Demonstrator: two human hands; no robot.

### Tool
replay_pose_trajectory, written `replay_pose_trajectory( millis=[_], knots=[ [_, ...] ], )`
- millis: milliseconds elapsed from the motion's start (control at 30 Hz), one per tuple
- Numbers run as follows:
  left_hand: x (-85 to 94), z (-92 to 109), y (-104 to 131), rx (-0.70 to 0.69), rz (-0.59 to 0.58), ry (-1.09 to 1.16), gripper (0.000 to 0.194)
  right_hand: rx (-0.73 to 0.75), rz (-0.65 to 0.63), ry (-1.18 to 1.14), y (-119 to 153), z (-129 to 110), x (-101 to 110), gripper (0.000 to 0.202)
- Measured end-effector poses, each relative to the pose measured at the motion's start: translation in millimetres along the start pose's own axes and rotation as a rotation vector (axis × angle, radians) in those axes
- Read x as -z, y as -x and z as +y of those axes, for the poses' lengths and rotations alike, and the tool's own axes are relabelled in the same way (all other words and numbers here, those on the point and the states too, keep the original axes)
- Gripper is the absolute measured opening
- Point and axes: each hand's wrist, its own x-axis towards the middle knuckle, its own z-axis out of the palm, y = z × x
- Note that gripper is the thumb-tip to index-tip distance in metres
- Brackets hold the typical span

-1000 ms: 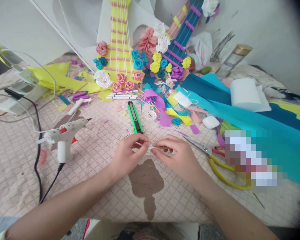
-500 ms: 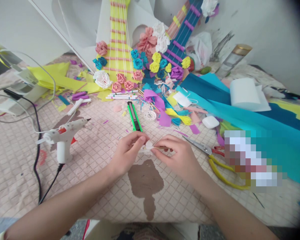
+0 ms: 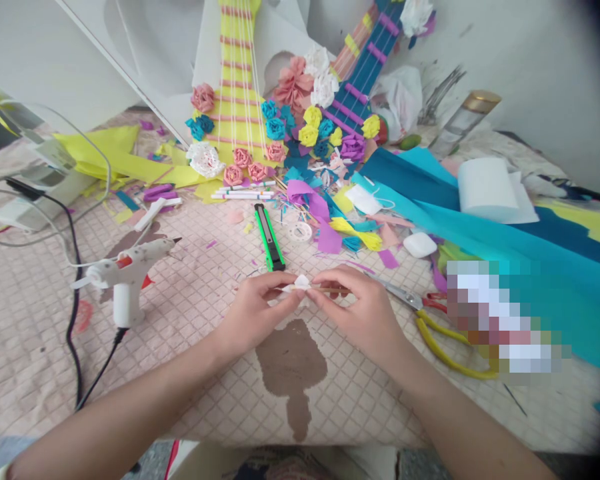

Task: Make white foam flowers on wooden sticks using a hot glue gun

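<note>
A small piece of white paper [image 3: 301,282] is pinched between the fingertips of both hands above the table. My left hand [image 3: 257,307] is closed on its left side. My right hand [image 3: 357,303] grips a thin wooden stick [image 3: 334,291], which lies sideways against the paper; its fingertips also touch the paper. Just beyond my left fingers rests a green box cutter [image 3: 268,237]. Scissors [image 3: 405,293] with yellow and red handles lie to the right of my right hand.
A white glue gun [image 3: 130,273] stands at the left with its black cord [image 3: 73,300]. Yellow [image 3: 237,87] and blue [image 3: 365,73] paper guitars with paper flowers lean at the back. Paper scraps, blue crepe paper [image 3: 480,233] and a white roll [image 3: 485,190] lie at the right.
My left fingers have shifted down and right along the white paper, their thumb now meeting my right fingertips. My right hand has moved slightly, still holding the stick.
</note>
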Motion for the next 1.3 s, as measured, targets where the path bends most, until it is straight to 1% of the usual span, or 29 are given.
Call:
replay_pose_trajectory(
  millis=[133, 333, 467, 567, 733, 933, 1033, 1133, 1233, 1300],
  knots=[
    [0.2, 0.9, 0.2, -0.006, 0.007, -0.007, 0.018, 0.025, -0.021, -0.012, -0.5, -1.1, -0.3, 0.005],
    [-0.3, 2.2, 0.5, -0.008, 0.004, 0.035, 0.017, 0.016, -0.038, -0.019, -0.1, -1.4, -0.1, 0.007],
    [0.3, 2.2, 0.3, 0.028, -0.011, 0.085, 0.017, 0.010, -0.032, -0.027, 0.6, -2.3, 1.5, 0.006],
    [0.2, 1.5, 0.3, 0.059, -0.028, 0.075, 0.015, -0.003, -0.028, -0.043, 0.3, -2.7, 1.9, 0.005],
    [-1.2, 0.2, 0.4, 0.045, -0.017, 0.038, 0.015, -0.028, -0.039, -0.048, 0.2, -2.4, 1.6, 0.005],
    [-0.9, 1.8, 0.0, 0.067, -0.014, 0.104, 0.016, -0.035, -0.029, -0.059, 0.2, -2.2, 0.0, 0.004],
    [-0.6, 1.7, -0.4, 0.024, -0.009, 0.077, 0.014, -0.070, -0.031, -0.073, 0.9, -1.7, -1.7, 0.003],
    [-0.7, 0.8, -0.3, -0.009, 0.001, 0.004, 0.012, -0.098, -0.038, -0.071, 2.2, -1.0, -3.4, 0.003],
    [-0.6, 0.0, -0.3, -0.021, 0.018, -0.066, 0.011, -0.085, -0.039, -0.059, 2.5, -0.1, -3.6, 0.003],
    [0.0, -0.4, -0.6, -0.019, 0.036, -0.072, 0.011, -0.058, -0.052, -0.054, 1.7, 0.1, -2.0, 0.003]
  ],
)
